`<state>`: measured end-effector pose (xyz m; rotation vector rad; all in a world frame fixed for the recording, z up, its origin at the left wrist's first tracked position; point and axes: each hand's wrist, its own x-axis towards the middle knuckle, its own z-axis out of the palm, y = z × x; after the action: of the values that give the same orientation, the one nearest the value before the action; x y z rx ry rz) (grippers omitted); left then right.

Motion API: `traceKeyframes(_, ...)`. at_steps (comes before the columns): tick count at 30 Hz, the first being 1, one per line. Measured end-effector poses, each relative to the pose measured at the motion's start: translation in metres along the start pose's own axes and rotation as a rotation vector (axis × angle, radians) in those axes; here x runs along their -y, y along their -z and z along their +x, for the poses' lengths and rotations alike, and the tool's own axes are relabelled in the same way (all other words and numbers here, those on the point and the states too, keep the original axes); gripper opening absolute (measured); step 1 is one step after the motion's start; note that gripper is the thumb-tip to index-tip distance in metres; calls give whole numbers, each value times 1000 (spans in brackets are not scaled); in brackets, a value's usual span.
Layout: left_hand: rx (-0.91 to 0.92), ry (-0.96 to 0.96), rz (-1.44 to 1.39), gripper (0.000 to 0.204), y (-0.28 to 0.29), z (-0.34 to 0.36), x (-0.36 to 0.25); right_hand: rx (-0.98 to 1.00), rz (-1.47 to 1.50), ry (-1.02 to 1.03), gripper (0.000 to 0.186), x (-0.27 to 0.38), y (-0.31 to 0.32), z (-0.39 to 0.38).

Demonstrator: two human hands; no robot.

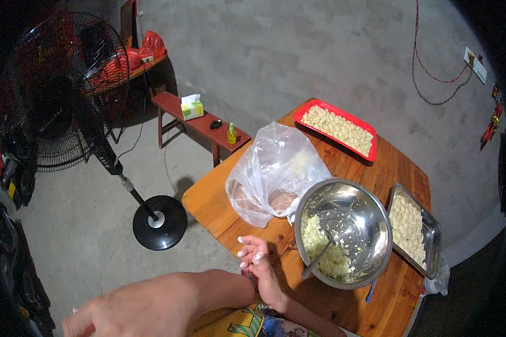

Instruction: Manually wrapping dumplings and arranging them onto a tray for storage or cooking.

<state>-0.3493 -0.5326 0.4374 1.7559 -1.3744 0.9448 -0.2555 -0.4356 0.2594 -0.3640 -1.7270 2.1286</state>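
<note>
My left forearm is bent across the lower edge, its elbow pointing toward the table. My left hand (115, 312) is large and close at the lower left; its fingers are mostly cut off by the picture's edge. Beside the left elbow is my right hand (260, 267), palm turned up and fingers loosely bent and apart, with white paste or flour on the fingertips. Nothing shows in it. Nearest to it on the table stands a steel mixing bowl (371, 208) with pale chopped filling (326, 247) and a spoon (319, 259) leaning in it.
A clear plastic bag (275, 163) lies on the wooden table (219, 202). Small pale dough pieces fill a red tray (372, 147) and a metal tray (431, 236). Left stand a pedestal fan (160, 222) and a bench (199, 130) with a tissue pack (192, 109) and a yellow-green bottle (231, 135).
</note>
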Motion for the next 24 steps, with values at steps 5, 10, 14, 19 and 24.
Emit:
traceKeyframes(5,-5,10,16,32,1,0,1,28,-98,75,59,-11,-2,-1)
traceKeyframes(10,-34,23,33,32,-2,0,2,64,44,35,63,3,-6,-12)
traceKeyframes(14,-39,-3,34,31,4,-2,2,28,109,2,61,8,-3,-12)
traceKeyframes(19,-42,36,36,31,2,12,7,-152,65,-57,47,0,-18,-5)
traceKeyframes(24,-39,24,52,30,1,19,9,-41,46,5,52,9,-18,-17)
